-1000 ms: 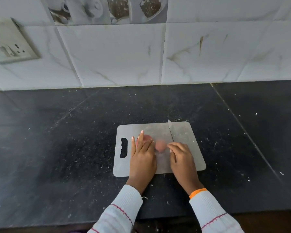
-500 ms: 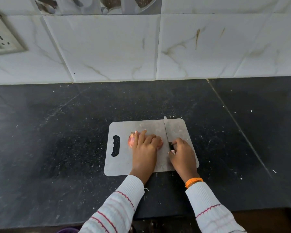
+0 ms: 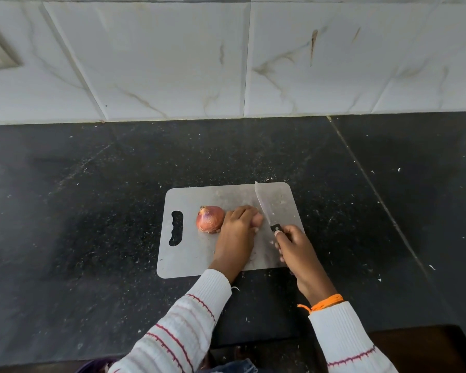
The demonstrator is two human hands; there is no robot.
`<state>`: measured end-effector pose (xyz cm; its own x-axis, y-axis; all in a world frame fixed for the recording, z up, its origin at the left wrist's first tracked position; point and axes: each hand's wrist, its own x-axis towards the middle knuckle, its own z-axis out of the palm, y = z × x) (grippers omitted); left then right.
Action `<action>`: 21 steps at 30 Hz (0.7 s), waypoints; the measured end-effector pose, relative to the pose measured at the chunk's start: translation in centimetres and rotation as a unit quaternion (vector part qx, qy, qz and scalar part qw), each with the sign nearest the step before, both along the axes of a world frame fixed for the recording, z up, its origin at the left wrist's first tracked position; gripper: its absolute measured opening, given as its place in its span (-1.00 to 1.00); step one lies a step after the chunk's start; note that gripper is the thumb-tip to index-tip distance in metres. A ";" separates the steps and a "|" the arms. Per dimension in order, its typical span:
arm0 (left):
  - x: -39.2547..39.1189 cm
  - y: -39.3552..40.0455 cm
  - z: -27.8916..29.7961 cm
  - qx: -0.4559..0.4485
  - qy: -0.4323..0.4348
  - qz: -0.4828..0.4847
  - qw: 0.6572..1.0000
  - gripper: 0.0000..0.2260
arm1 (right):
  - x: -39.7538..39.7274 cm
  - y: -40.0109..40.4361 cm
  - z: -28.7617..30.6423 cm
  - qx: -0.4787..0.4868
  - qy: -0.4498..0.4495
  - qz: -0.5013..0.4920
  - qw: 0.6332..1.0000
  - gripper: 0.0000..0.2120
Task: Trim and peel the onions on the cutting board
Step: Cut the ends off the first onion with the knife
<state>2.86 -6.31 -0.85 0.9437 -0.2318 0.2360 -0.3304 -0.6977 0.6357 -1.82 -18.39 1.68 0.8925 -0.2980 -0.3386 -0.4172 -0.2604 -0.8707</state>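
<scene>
Onion (image 3: pixel 210 219) on cutting board (image 3: pixel 189 254), left of left hand (image 3: pixel 238 232); knife (image 3: pixel 264 208) right of it

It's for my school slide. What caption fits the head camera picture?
Right hand grips a knife beside the left hand, one unpeeled onion on the cutting board.

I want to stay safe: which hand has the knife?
The right hand, with the orange wrist thread, grips the knife; the left hand, beside the onion, has no knife.
</scene>
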 end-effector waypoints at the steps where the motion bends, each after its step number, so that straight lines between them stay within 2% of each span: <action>1: 0.0 -0.1 -0.1 -0.008 0.006 0.002 1.000 -0.59 | 0.0 0.1 -0.1 0.000 0.000 0.008 1.000 -0.85; 6: 0.0 -0.3 0.1 -0.016 0.028 -0.005 0.999 -0.61 | -0.1 0.7 -0.4 -0.010 0.005 0.036 0.999 -0.88; 15: -0.4 -0.2 0.2 -0.001 0.038 0.010 0.999 -0.63 | -0.3 1.1 -0.7 -0.147 -0.037 0.068 0.986 -0.75; 21: -0.2 0.4 0.7 -0.034 0.043 0.018 0.998 -0.71 | -0.6 1.3 -0.4 -0.145 -0.024 0.071 0.987 -0.77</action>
<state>2.70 -5.94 -0.13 0.9687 -0.1840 0.1669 -0.2477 -0.6629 0.7066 -2.40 -17.06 1.25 0.9453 -0.2472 -0.2130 -0.3183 -0.5546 -0.7688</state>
